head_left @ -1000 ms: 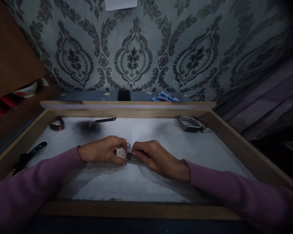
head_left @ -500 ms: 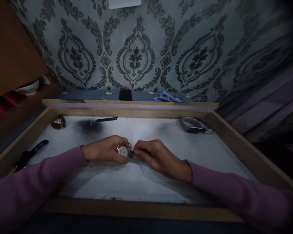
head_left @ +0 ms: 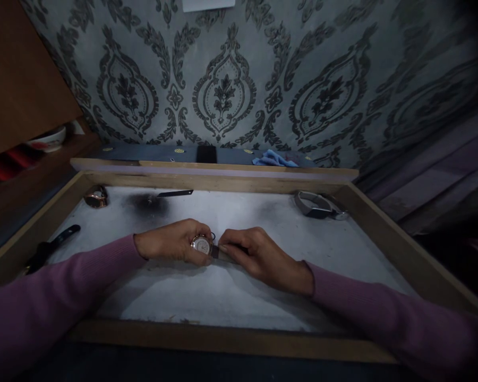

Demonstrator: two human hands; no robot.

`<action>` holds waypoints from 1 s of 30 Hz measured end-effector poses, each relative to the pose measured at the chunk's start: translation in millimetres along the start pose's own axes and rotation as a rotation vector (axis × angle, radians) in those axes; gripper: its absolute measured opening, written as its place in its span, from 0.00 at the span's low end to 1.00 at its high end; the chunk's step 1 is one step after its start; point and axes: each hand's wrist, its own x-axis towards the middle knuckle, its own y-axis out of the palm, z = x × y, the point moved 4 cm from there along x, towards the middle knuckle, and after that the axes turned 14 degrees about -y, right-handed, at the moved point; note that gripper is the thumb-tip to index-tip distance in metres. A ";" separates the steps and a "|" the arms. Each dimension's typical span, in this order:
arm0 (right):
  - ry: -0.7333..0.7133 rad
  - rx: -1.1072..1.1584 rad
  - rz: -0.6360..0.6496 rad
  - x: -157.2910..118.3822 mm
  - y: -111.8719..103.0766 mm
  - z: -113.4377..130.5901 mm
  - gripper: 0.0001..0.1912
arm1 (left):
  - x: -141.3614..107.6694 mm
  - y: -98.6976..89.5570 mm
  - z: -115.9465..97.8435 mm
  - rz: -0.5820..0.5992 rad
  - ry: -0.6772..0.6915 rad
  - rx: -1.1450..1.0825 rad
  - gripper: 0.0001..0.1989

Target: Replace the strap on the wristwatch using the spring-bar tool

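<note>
Between thumb and fingers, my left hand [head_left: 179, 242] grips a wristwatch [head_left: 201, 245] by its round, light-faced case with a rose-gold rim. The dial faces up toward me. My right hand [head_left: 258, 254] pinches the dark strap [head_left: 215, 251] on the watch's right side; most of that strap is hidden under the fingers. A small dark loop shows behind the watch, between the two hands. Both hands are above the pale floor of a shallow wooden tray [head_left: 231, 335], near its middle.
A rose-gold watch [head_left: 96, 197] lies in the tray's far left corner, a black-strapped watch [head_left: 51, 247] by its left side. A dark flat blade-like strip [head_left: 175, 193] lies along the back. Looped watches [head_left: 313, 204] sit far right. Behind the tray is a blue cloth [head_left: 274, 158].
The view has shifted slightly. Both hands keep the same hold on the watch and its strap, with hardly any visible movement.
</note>
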 end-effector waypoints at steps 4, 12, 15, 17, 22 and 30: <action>0.020 0.005 0.002 0.1 0.2 -0.8 0.10 | 0.7 -0.5 1.1 0.003 -0.008 -0.016 0.09; 0.039 0.015 -0.001 -0.2 -0.3 -3.7 0.10 | 2.8 -1.4 4.0 0.039 0.013 -0.040 0.11; 0.055 0.024 0.002 0.1 -0.9 -4.7 0.10 | 1.7 -0.8 3.2 0.054 0.021 -0.063 0.12; 0.059 0.020 0.001 0.3 -1.8 -4.6 0.10 | 0.7 -0.1 2.3 0.069 0.024 -0.087 0.12; 0.041 0.025 -0.006 0.5 -3.1 -3.7 0.11 | -0.1 0.7 1.7 0.073 0.018 -0.099 0.12; -0.006 0.048 0.016 1.2 -1.7 -3.8 0.10 | 0.8 1.8 3.5 0.097 0.001 -0.062 0.12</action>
